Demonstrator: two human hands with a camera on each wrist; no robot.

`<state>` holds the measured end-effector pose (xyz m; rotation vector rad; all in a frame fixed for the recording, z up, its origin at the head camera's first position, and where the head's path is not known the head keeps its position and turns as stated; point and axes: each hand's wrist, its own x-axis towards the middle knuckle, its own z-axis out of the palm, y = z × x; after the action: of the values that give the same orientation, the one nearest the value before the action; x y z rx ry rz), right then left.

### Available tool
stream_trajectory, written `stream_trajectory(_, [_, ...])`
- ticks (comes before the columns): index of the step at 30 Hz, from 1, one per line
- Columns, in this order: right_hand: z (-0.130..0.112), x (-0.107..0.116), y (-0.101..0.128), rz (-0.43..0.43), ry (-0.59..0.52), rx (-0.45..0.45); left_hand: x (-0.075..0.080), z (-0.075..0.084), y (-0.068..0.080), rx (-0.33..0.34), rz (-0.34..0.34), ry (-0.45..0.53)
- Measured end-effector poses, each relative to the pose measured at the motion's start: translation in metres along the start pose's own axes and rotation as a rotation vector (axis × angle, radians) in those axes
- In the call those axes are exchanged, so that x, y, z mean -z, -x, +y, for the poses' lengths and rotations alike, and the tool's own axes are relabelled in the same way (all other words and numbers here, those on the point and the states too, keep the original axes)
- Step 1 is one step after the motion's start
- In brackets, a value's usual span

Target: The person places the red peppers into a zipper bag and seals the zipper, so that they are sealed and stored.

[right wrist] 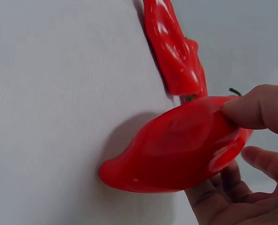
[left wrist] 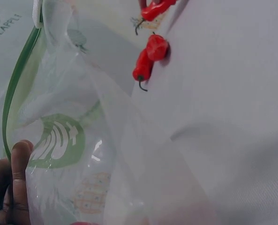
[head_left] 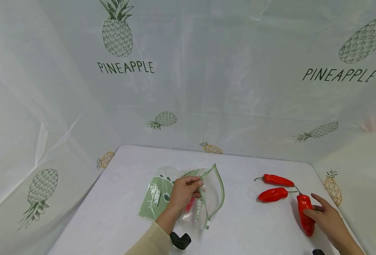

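"At the right of the desk (head_left: 238, 216), a red pepper (head_left: 305, 212) is pinched by the thumb and fingers of the right hand (head_left: 330, 219); by the left hand (head_left: 183, 193), mid-desk, a clear bag (head_left: 223, 193) is pinched at one side of its green-edged mouth."

"What could be spoiled?"

"The pepper might be dropped, its skin being smooth and only fingertips being used. The mouth could be folded closed, its far side being left unsupported."

"And farther out?"

"A second pepper (head_left: 278, 180) and a third pepper (head_left: 273, 194) could be nudged by the pinched one's stem, being so near."
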<state>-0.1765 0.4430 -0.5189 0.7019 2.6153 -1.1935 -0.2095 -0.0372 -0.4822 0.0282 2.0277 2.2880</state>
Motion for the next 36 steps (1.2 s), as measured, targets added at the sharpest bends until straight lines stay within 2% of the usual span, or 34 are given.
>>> stream_trajectory(11, [-0.028, -0.016, 0.012, 0.035, -0.033, 0.112, 0.002, -0.002, -0.001, 0.004, -0.004, 0.009])
stream_trajectory(18, [-0.039, -0.024, 0.016, 0.026, -0.077, 0.213, 0.002, -0.002, -0.001, 0.006, -0.011, 0.02])
stream_trajectory(24, [-0.046, -0.036, 0.02, 0.034, -0.127, 0.271, 0.002, -0.001, -0.001, 0.011, -0.007, 0.021])
stream_trajectory(36, [-0.068, -0.058, 0.028, 0.049, -0.155, 0.379, 0.003, -0.002, -0.002, 0.0, -0.007, 0.021])
